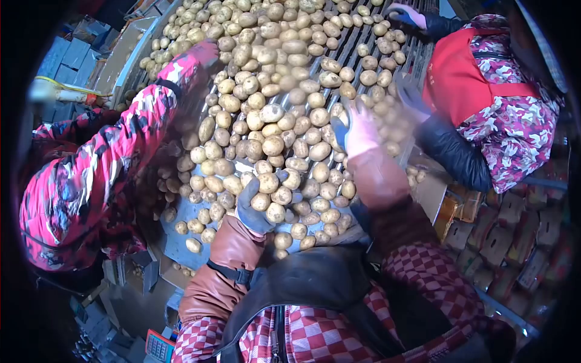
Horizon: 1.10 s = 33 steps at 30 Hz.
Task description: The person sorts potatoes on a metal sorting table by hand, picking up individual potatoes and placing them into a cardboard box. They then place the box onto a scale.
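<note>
Potatoes (272, 145) cover the slatted sorting table in front of me. My left hand (253, 209), in a grey glove, is curled around a few potatoes (281, 195) near the front of the heap. Grey fingertips show between them; part of the hand is hidden below. My right hand (358, 130) wears a pink and blue glove and reaches forward at the right of the heap. Its fingers are stretched out and touch the potatoes there, with the thumb apart. Some potatoes beside it are blurred.
On the left, a co-worker's gloved hand (203, 54) touches the heap. Another co-worker on the right has one hand (411, 100) close to my right hand and another (407, 15) farther back. Cartons (508, 236) stand at right; a red calculator-like device (159, 346) lies lower left.
</note>
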Motion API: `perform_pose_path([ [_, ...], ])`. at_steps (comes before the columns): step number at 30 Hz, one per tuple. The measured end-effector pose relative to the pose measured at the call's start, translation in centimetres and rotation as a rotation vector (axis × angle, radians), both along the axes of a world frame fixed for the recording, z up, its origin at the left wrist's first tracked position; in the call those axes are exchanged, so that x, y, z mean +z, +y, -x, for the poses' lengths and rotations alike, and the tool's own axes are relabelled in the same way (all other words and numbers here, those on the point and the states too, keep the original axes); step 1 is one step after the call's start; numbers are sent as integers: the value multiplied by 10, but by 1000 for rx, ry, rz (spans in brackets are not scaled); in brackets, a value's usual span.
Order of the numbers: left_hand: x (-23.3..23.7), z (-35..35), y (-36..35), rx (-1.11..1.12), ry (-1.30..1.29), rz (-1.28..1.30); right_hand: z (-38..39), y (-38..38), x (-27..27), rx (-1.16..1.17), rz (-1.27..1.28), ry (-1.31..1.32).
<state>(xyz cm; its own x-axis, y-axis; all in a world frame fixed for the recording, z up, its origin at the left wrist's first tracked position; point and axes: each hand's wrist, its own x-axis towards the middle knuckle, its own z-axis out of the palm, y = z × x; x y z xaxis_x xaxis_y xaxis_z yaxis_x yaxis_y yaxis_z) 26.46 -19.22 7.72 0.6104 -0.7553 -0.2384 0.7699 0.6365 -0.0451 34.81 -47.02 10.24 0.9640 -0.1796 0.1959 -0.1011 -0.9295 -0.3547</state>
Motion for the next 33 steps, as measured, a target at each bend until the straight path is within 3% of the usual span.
perform_pose_path([
  [2,3,-1,5,-21,-52,-88,6,5,-23,79,16,74],
  [3,17,1,0,-9,-81,-326,11,10,-28,165,33,159],
  [5,14,3,7,-39,-1,-270,32,23,-25,425,-20,71],
  [7,12,7,11,-6,-53,-336,26,23,-25,601,-532,-40],
  [9,15,11,18,12,40,-406,1,1,-9,-397,-1508,444],
  [11,12,14,25,4,41,-425,-24,-49,-45,-127,-541,225],
  [13,14,15,25,23,63,-454,-45,-56,-22,-86,60,427],
  [16,14,16,23,45,80,-423,-63,-59,-33,-113,6,475],
  [17,19,19,24,53,78,-431,-66,-82,-74,-96,-427,422],
  [18,24,19,25,53,57,-430,-62,-81,-65,-85,-430,415],
  [20,30,21,27,94,37,-430,-41,-75,-30,-119,-1366,518],
  [23,44,29,30,188,30,-309,-2,-48,-11,142,-1930,409],
  [24,46,33,33,182,58,-330,7,-30,-12,418,-1180,193],
  [25,46,40,38,203,41,-416,21,-19,0,297,-2026,309],
  [28,62,64,53,241,-44,-353,35,-1,4,415,-2303,513],
  [30,41,86,82,283,-77,-272,54,16,10,380,-2404,580],
  [32,42,116,106,384,-77,-86,63,17,-14,367,-2348,653],
  [33,40,135,129,438,-184,-232,65,27,-28,353,-2315,714],
])
